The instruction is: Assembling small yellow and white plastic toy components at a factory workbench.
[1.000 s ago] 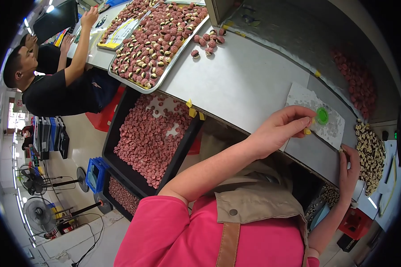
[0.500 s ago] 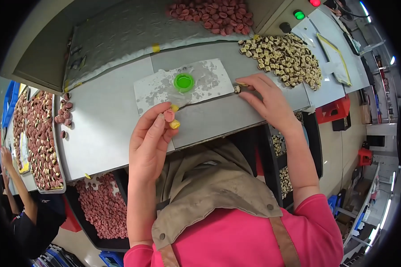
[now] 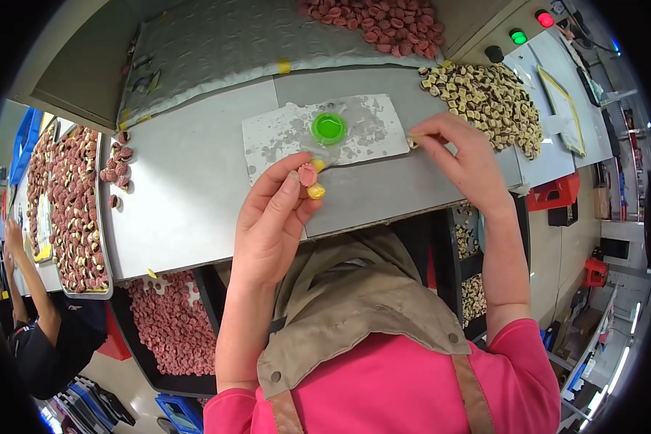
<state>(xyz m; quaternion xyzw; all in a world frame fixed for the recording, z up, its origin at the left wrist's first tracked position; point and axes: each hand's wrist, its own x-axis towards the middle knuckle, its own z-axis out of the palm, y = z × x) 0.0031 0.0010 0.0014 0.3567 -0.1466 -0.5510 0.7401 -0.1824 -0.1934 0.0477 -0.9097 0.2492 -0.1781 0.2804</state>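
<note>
My left hand is closed, holding a round, ridged pink piece between thumb and fingers. Yellow covers show at its fingertips. Beyond it, a small round dish of green liquid stands on a white, grey-blotched board. At the board's right end my right hand pinches a small cream-and-dark piece, partly hidden by thumb and forefinger. Many similar square cream-and-dark pieces lie heaped past that hand.
More pink pieces pile up at the back and in a black bin below the table. A metal tray of assembled pink-and-cream pieces stands left, near another person's arm. Black bins of cream pieces sit under the right side.
The view has shifted, so the table appears farther right. My right thumb and forefinger, apart before, have come together on the small piece. My left hand keeps the pink piece.
</note>
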